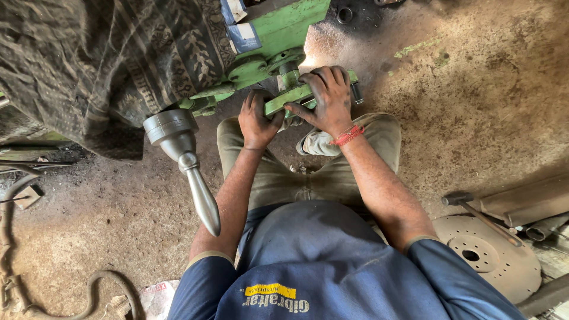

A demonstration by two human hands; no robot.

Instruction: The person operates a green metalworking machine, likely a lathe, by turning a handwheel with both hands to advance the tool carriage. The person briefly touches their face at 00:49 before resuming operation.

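Green steel bar [290, 98] juts from green machine frame [284, 26], above the knees. Right hand [329, 98] wraps it from above; left hand [256, 121] grips its near end. Risk: greasy fingers slipping, pinching against frame.

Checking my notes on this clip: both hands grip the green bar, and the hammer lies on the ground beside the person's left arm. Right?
Not quite. In the head view both hands, left hand and right hand, do grip the green bar, but the hammer lies beside the right arm, across a metal disc.
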